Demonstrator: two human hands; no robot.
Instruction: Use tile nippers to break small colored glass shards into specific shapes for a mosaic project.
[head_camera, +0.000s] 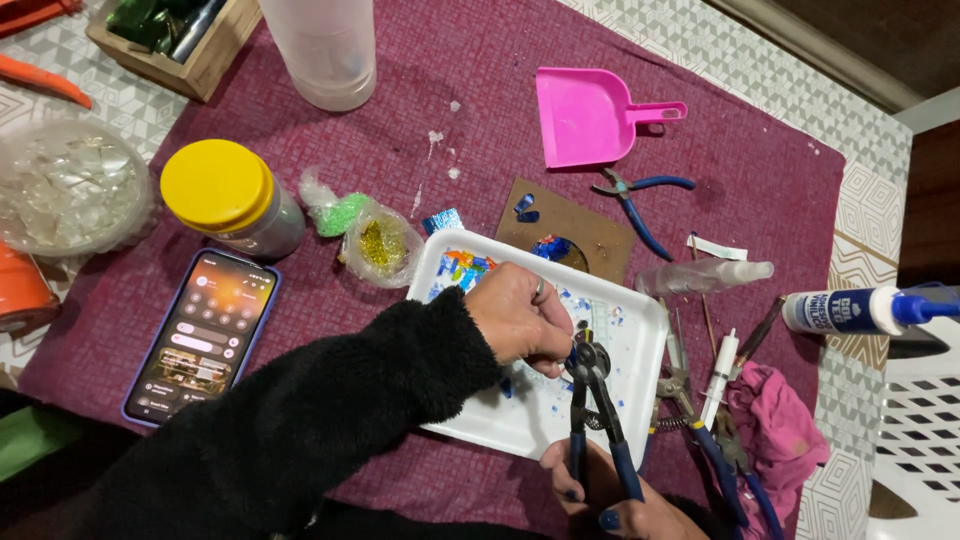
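My left hand (522, 317), in a black fuzzy sleeve, pinches a small piece over a white rectangular tray (640, 375) and holds it at the jaws of blue-handled nippers (592, 400). My right hand (610, 495) grips the nipper handles at the bottom edge of the view. The tray holds small coloured glass bits (462, 268), mostly blue and orange, in its far left corner. The piece between my fingers is too small to make out.
On the maroon cloth lie a pink dustpan (585, 115), blue-handled pliers (635, 200), a brown board (570, 232), a clear spray bottle (700, 277), a glue bottle (850, 310), a phone (200, 335), a yellow-lidded jar (225, 195), bags of beads (375, 240), more pliers (700, 425) and a pink rag (780, 430).
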